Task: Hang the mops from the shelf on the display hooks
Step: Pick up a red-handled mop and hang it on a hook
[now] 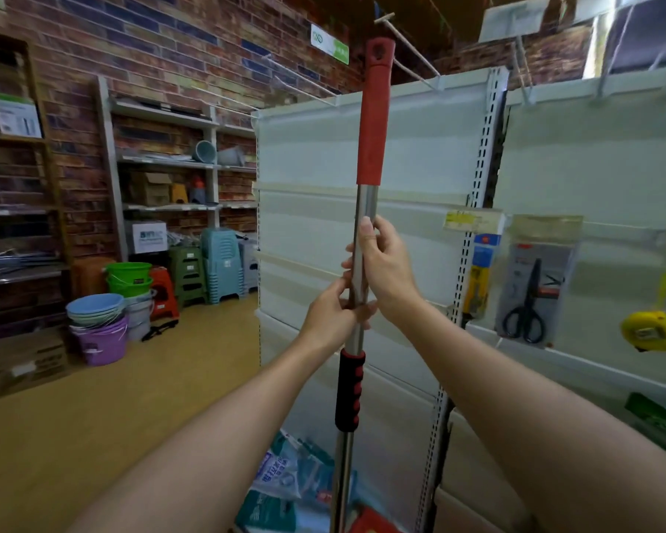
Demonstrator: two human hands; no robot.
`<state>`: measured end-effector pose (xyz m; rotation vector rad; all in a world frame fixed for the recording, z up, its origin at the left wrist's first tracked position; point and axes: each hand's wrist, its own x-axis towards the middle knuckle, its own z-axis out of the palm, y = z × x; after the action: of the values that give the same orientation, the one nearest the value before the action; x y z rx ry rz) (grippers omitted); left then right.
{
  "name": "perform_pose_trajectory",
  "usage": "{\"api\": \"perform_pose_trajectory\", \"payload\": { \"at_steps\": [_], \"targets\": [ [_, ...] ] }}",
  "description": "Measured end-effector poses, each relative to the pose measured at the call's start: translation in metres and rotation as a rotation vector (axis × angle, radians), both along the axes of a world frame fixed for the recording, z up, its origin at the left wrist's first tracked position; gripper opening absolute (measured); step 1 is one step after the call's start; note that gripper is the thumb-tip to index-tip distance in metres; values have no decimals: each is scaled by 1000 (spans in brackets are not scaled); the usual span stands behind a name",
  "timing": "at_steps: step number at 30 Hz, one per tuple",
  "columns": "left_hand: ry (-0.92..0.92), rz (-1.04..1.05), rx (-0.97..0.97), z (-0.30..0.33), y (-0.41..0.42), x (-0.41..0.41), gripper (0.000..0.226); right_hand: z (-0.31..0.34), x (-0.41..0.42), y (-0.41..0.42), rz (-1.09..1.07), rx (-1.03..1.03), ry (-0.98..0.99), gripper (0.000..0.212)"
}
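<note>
Steel mop pole (pixel 358 263) stands upright before me, both fists closed on it: my left hand (pixel 333 313) just below my right hand (pixel 385 269). Its red grip (pixel 373 121) reaches up among the display hooks (pixel 412 51) above both hands.

The mop handle (pixel 363 209) between the hands is bare silver metal, with a red sleeve (pixel 373 121) above them and a black grip (pixel 350 390) with red ridges below. Behind it the display panel (pixel 316 167) is plain off-white. Far to the left of the hands the wall (pixel 162 44) is patterned brick, reddish-brown with dark blue ones mixed in. There the buckets (pixel 128 278) are bright green, the tub (pixel 102 342) is purple, and the stools (pixel 224 269) are pale teal (one stool (pixel 165 290) is orange-red). To the right hang black-handled scissors (pixel 525 302) and a yellow tape measure (pixel 652 330).
</note>
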<state>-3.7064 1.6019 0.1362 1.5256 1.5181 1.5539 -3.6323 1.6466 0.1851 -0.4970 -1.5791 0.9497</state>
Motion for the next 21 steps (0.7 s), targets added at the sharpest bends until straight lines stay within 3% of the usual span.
{"api": "perform_pose_trajectory", "payload": {
  "at_steps": [10, 21],
  "targets": [
    [-7, -195, 38, 1, 105, -94, 27, 8, -87, 76, -251, 0, 13, 27],
    [20, -369, 130, 20, 197, -116, 16, 33, -110, 143, -474, 28, 49, 25]
  ]
}}
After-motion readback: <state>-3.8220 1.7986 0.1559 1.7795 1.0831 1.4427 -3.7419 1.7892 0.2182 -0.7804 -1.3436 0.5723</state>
